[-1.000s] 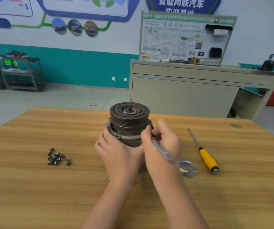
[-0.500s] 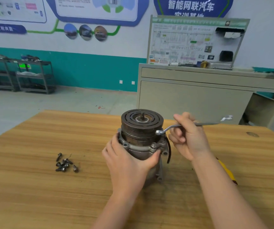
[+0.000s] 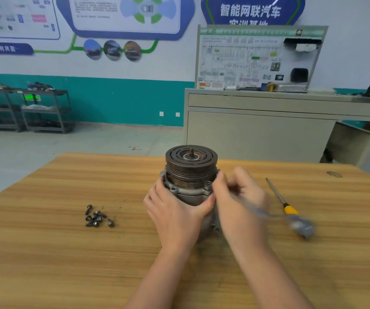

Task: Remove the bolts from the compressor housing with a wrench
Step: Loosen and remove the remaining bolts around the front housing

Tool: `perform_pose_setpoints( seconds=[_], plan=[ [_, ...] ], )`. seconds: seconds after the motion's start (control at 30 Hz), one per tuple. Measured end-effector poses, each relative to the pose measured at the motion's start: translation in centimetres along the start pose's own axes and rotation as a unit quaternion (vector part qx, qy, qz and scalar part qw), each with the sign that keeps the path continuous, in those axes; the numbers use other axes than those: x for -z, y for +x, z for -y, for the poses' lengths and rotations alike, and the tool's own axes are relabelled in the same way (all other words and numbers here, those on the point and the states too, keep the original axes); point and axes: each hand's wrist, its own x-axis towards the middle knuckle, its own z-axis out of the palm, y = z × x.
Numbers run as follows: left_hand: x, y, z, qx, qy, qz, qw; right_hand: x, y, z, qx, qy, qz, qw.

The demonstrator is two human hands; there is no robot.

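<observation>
The compressor (image 3: 190,175) stands upright on the wooden table (image 3: 68,253), its dark grooved pulley on top and a grey flanged housing below. My left hand (image 3: 175,210) grips the housing from the near side, thumb on its right. Beside the flange's right edge, my right hand (image 3: 239,201) holds a silver wrench (image 3: 291,221). The wrench is blurred by motion; its free end points right and toward me. Its working end is hidden behind my fingers. Several removed bolts (image 3: 97,217) lie in a small pile to the left.
A yellow-handled screwdriver (image 3: 282,199) lies on the table right of my right hand, partly crossed by the wrench's blur. Beyond the table stand a beige cabinet (image 3: 268,130) with a wiring display board and grey metal shelves (image 3: 23,108) at the far left.
The wrench swung from pointing away to the right round to pointing toward me and right. My right hand turned with it, staying at the flange. My left hand kept its grip.
</observation>
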Motion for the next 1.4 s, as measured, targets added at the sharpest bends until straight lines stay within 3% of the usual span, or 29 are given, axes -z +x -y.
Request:
perform_pose_setpoints(
  seconds=[0.07,0.13,0.23,0.33,0.4,0.5,0.57,0.63,0.7,0.8,0.9,1.0,1.17,1.3,1.4],
  plan=[
    [0.2,-0.1,-0.3,0.014,-0.019,0.016,1.000,-0.4,-0.8,1.0,0.118,-0.119,0.038,0.985],
    [0.4,-0.2,-0.3,0.014,-0.020,0.019,1.000,-0.1,-1.0,0.8,0.140,-0.139,0.054,0.979],
    [0.2,-0.2,-0.1,-0.007,0.002,-0.003,1.000,1.0,-0.2,-0.7,-0.009,0.006,0.055,0.998],
    [-0.1,0.0,0.1,-0.014,0.026,-0.011,1.000,2.7,2.4,-2.6,-0.111,0.153,0.140,0.972],
    [-0.2,0.1,0.2,-0.016,0.037,-0.017,0.999,3.1,5.0,-3.6,-0.183,0.246,0.222,0.925],
    [-0.2,0.0,0.2,-0.024,0.048,-0.023,0.998,2.3,7.9,-4.9,-0.310,0.357,0.320,0.821],
    [-0.2,-0.1,0.3,-0.028,0.054,-0.022,0.998,1.3,8.3,-5.5,-0.340,0.398,0.322,0.789],
    [-0.2,0.0,0.4,-0.028,0.053,-0.019,0.998,0.7,8.1,-5.6,-0.359,0.446,0.255,0.779],
    [-0.2,0.0,0.5,-0.028,0.052,-0.016,0.998,0.8,7.3,-5.4,-0.361,0.473,0.151,0.789],
    [-0.3,0.0,0.5,-0.030,0.051,-0.010,0.998,2.1,5.7,-4.8,-0.311,0.390,0.036,0.866],
    [-0.2,0.0,0.4,-0.024,0.044,-0.002,0.999,2.5,4.2,-3.7,-0.225,0.258,0.011,0.940],
    [-0.2,0.0,0.4,-0.025,0.045,-0.007,0.999,2.1,2.9,-2.6,-0.131,0.155,0.032,0.979],
    [0.0,0.0,0.2,-0.013,0.031,0.007,0.999,1.2,0.9,-0.7,0.014,0.027,0.037,0.999],
    [0.3,0.0,0.1,0.009,0.004,0.024,1.000,0.6,0.3,1.1,0.174,-0.134,0.084,0.972],
    [0.3,0.0,0.0,0.011,0.001,0.020,1.000,1.4,0.7,1.0,0.144,-0.124,0.142,0.971]
  ],
)
